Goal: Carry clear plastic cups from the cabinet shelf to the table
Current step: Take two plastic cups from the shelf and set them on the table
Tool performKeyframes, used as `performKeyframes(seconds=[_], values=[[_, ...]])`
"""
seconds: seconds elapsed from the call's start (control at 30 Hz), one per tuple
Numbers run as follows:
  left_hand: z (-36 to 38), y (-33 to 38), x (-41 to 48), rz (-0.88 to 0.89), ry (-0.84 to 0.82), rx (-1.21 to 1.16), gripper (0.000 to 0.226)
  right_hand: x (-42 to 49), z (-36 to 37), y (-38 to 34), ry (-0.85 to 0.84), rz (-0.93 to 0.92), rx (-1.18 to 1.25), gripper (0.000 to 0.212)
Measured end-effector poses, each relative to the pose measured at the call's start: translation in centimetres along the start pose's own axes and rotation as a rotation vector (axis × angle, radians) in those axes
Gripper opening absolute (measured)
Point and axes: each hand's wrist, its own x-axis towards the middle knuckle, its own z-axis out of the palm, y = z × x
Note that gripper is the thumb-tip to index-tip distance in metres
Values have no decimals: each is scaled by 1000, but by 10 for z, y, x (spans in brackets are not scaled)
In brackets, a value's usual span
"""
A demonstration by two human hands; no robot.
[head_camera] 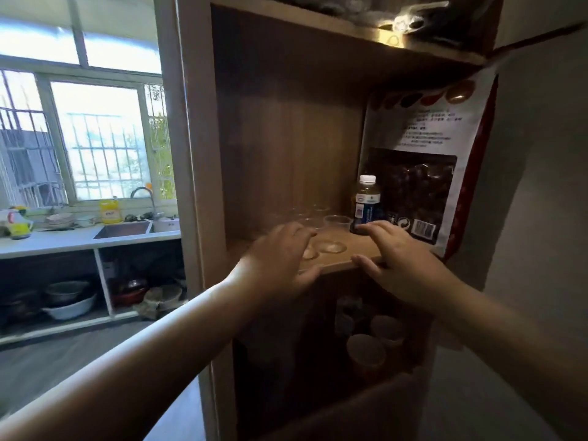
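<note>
Left hand (280,262) spread wide over clear cups (337,221), possibly touching, right hand (404,262) spread, empty, on shelf (337,264) edge

This is a home kitchen. A steel sink (122,230) with a curved faucet (143,194) sits in a pale worktop (47,241) under a barred window (95,138). Stacked plates (59,220) and a yellow detergent bottle (110,211) stand beside the sink, with bowls and pots (68,300) on open shelves below. A wooden cabinet (296,138) holds a food bag (420,160) and a drink bottle (366,203).
</note>
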Motion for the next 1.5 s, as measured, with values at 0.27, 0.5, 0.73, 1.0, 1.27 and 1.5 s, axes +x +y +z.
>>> performKeyframes(seconds=[0.27,0.5,0.73,1.0,1.27,1.5], values=[[41,-17,50,-33,-19,-34,57,56,40,41,1,-42,30,57],[57,-29,74,-60,-21,-58,57,83,63,52,50,-45,52,51],[67,-35,87,-57,-66,-77,53,90,70,52,17,-14,-31,47],[74,-35,100,-53,-58,-73,42,100,71,59,1,-67,-97,42],[82,-33,106,-41,-28,-94,32,104,75,72,93,-128,-65,31],[84,-31,103,-35,18,-80,23,103,77,78,125,-178,-18,24]])
